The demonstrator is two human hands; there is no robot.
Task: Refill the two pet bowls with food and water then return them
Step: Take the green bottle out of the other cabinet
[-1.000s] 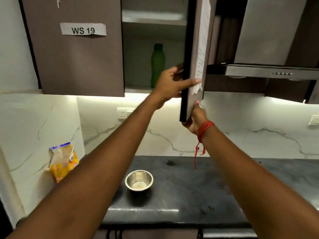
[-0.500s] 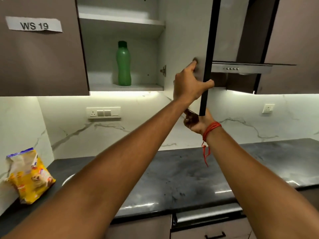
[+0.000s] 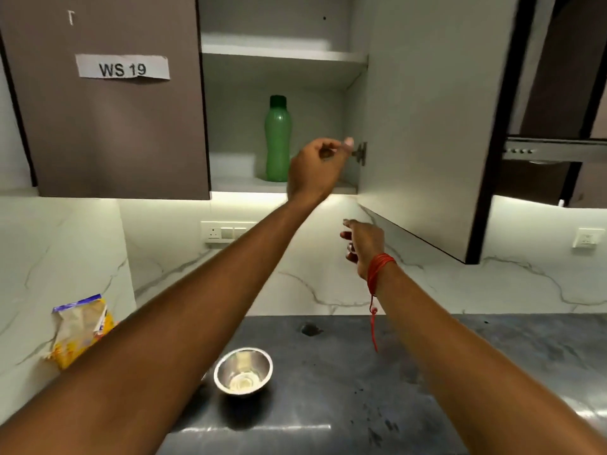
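Observation:
A small steel bowl (image 3: 243,371) sits empty on the dark countertop (image 3: 345,389), partly behind my left forearm. A green bottle (image 3: 278,139) stands on the lower shelf of the wall cabinet, whose door (image 3: 427,119) stands swung wide to the right. My left hand (image 3: 317,169) is raised in front of the shelf, just right of the bottle, fingers loosely curled and holding nothing. My right hand (image 3: 363,246) hangs lower, under the door's bottom edge, fingers apart and empty. A yellow and blue food bag (image 3: 80,330) leans against the left wall.
The shut cabinet door on the left carries a label reading WS 19 (image 3: 122,68). A chimney hood (image 3: 555,151) hangs at the right. Wall sockets (image 3: 223,232) sit on the marble backsplash. An upper shelf (image 3: 282,55) spans the cabinet.
Both hands have let go of the cabinet door, which now stands fully swung out. My left hand has moved left toward the bottle; my right hand has dropped away.

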